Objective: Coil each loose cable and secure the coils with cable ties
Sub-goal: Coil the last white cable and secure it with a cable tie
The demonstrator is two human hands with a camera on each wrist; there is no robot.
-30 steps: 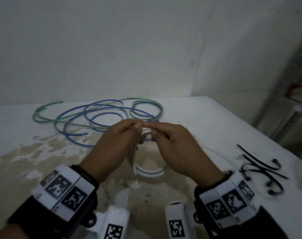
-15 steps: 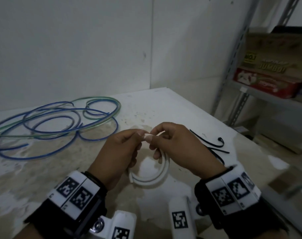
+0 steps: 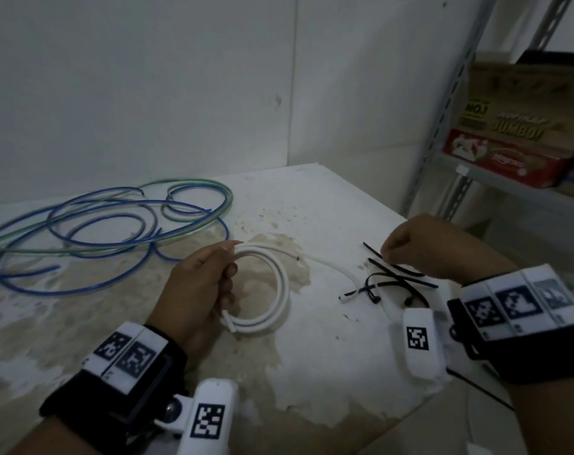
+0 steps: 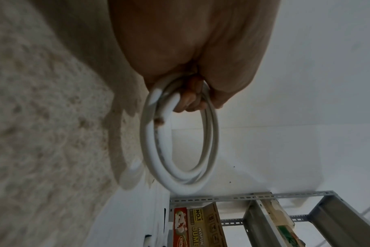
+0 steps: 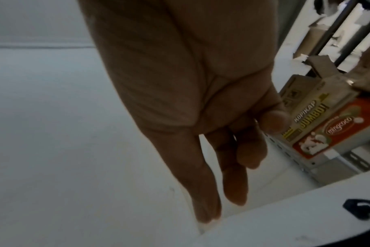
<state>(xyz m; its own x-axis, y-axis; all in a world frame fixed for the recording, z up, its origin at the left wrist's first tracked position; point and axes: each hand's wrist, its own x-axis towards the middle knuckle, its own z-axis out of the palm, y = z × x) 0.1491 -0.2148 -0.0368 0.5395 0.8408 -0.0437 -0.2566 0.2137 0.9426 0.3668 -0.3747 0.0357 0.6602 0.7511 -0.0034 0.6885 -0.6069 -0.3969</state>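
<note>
Within the person's left hand (image 3: 200, 284), fingers curled around it, sits a smooth white round-section cable (image 3: 272, 290) wound into about two loops; its loose tail trails toward the right hand (image 3: 423, 244). That hand hovers with fingers extended and relaxed, holding nothing, just over thin black plastic cable ties (image 3: 394, 277) scattered on the stained white table (image 3: 312, 198). Beyond the left hand lie tangled blue and green cables (image 3: 108, 218).

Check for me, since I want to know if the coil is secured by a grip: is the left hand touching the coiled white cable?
Touching. In the left wrist view the left hand curls its fingers round the coiled white cable.
</note>
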